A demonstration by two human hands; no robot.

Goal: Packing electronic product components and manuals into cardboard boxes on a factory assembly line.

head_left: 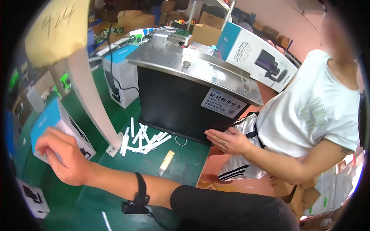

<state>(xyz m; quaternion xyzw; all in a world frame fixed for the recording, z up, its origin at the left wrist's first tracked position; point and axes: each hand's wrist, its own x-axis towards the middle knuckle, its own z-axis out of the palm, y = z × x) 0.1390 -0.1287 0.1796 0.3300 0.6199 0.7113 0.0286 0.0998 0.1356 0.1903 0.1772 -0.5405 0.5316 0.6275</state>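
My right hand [67,158], with a black strap and small device [135,206] on its forearm, reaches to the left. Its fingers are loosely bent and the thumb stands apart from them. It hovers over or in front of a blue-and-white product box [58,115], partly covering it; whether the fingertips touch the box cannot be made out. Nothing shows in its grasp. My left hand is outside the picture.
A black metal-topped machine [177,100] stands on the green table [185,192], strewn with white paper strips [144,140]. Beside it, a person in a white shirt [308,107] has one hand [229,141] at its edge, near a microphone box [258,57]. A pale post [92,100] rises left.
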